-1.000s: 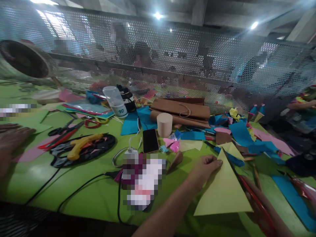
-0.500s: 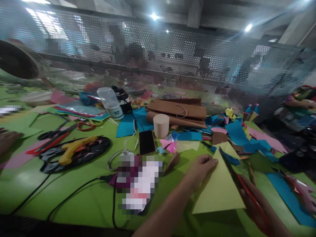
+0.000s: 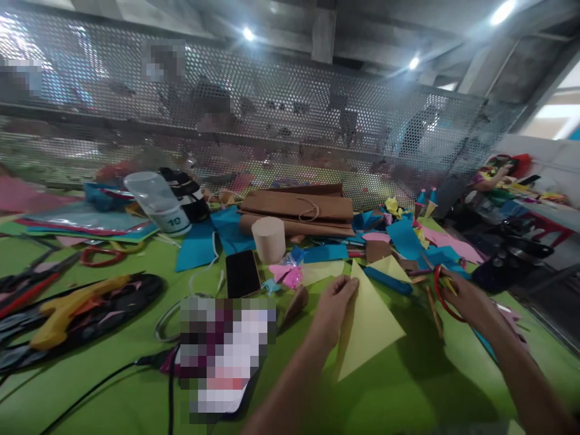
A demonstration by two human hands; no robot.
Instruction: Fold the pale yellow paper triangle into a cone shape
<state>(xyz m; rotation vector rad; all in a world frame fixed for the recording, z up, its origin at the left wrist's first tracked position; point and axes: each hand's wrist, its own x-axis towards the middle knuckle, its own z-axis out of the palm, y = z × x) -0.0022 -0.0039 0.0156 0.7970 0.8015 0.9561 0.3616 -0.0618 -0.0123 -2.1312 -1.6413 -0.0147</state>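
Observation:
My left hand (image 3: 338, 302) pinches a pale yellow paper triangle (image 3: 369, 329) near its top corner and holds it above the green table. Over to the right, my right hand (image 3: 469, 299) grips red-handled scissors (image 3: 438, 287), their blades pointing up and left, apart from the triangle. Another yellow paper piece (image 3: 390, 267) lies just behind the triangle, beside a blue pen-like object (image 3: 388, 280). A pencil-like stick (image 3: 435, 311) rests on the table between the triangle and my right hand.
Nearer the middle stand a pale cylinder (image 3: 269, 239) and a dark phone (image 3: 243, 273). A yellow glue gun (image 3: 75, 308) lies on a black tray at left, with cables in front. Rolled brown sheets (image 3: 294, 208), a clear cup (image 3: 156, 202) and blue scraps (image 3: 403, 238) line the back.
The scissors have come away from the paper's right edge, and my right hand has moved out to the right and farther back. The yellow triangle is now narrower. The view has turned right.

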